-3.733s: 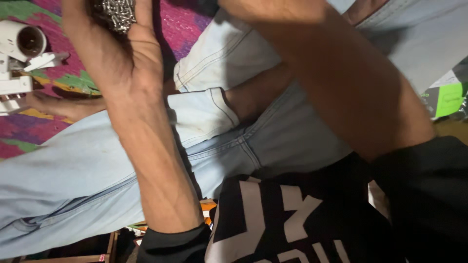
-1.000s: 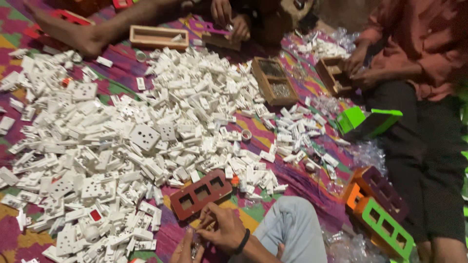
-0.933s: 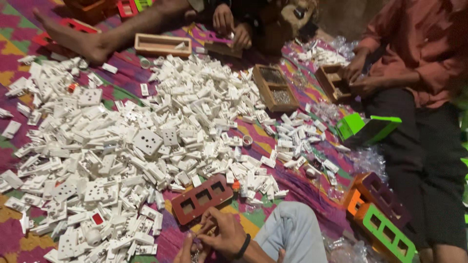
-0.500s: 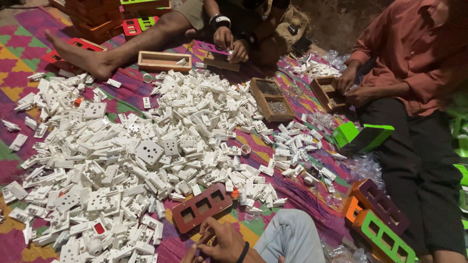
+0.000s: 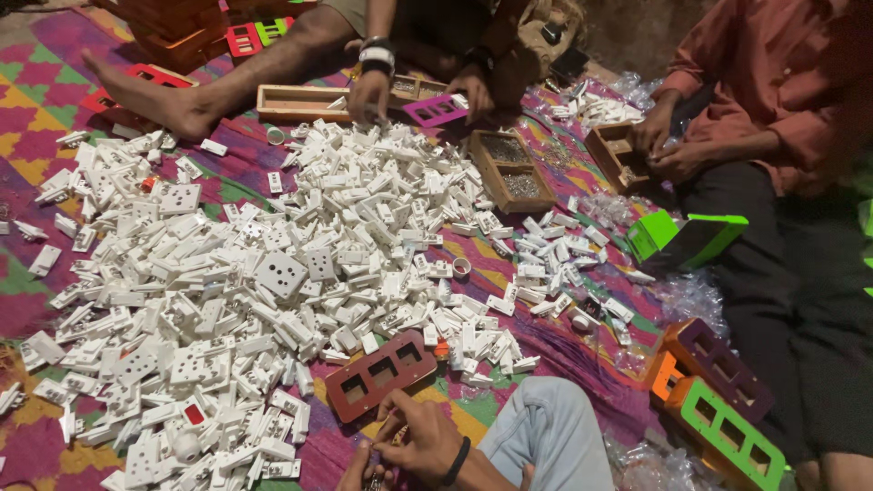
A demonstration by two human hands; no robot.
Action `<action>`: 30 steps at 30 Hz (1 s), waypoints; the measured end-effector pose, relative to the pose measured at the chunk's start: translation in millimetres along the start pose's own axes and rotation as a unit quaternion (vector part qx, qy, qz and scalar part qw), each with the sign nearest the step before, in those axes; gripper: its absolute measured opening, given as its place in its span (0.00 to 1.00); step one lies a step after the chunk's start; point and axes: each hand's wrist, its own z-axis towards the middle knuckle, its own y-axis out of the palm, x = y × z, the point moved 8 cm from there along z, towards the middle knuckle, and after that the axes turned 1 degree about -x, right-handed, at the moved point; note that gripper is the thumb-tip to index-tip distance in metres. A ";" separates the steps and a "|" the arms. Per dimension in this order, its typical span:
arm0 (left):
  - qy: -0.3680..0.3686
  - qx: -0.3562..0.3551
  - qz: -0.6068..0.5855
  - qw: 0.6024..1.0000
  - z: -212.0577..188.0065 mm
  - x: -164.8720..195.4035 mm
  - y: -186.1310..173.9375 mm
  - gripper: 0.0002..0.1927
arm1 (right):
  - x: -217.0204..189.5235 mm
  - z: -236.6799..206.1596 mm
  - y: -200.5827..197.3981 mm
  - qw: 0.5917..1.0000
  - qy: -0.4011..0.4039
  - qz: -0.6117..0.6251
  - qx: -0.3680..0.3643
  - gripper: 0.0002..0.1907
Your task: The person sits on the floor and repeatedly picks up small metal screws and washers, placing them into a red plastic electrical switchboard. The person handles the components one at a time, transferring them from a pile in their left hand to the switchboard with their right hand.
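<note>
Pinching something small and unclear, both hands' (image 5: 405,445) grip sits beside a red-brown, three-windowed plastic frame (image 5: 382,375) near heaped white parts (image 5: 300,273)

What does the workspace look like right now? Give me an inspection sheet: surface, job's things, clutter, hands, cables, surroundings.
Surface: patterned mat on the floor, mostly covered.
Job's things: dark red three-window frame just ahead of the hands; what the fingers pinch is too small to tell.
Clutter: big heap of white plastic switch and socket parts; wooden trays of small metal bits; green frames; clear bags.
Hands: right hand, dark wristband, fingers curled together; left hand only partly in view at the bottom edge.
Cables: nothing seen.
Surroundings: other people seated at the far and right sides, hands at their own trays.
</note>
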 end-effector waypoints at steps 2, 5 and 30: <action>-0.007 -0.016 -0.031 0.999 -0.1 -1.7 3.2 0.32 | 4.5 -1.5 0.9 1.000 0.018 -0.003 -0.005 0.19; -0.028 -0.044 -0.014 0.999 -0.9 -0.2 8.7 0.32 | 3.8 -2.6 2.6 1.000 -0.002 -0.012 -0.016 0.19; 0.092 0.002 -0.297 0.951 -42.9 0.4 14.0 0.18 | 41.1 6.0 -7.0 0.977 0.088 -0.175 0.085 0.16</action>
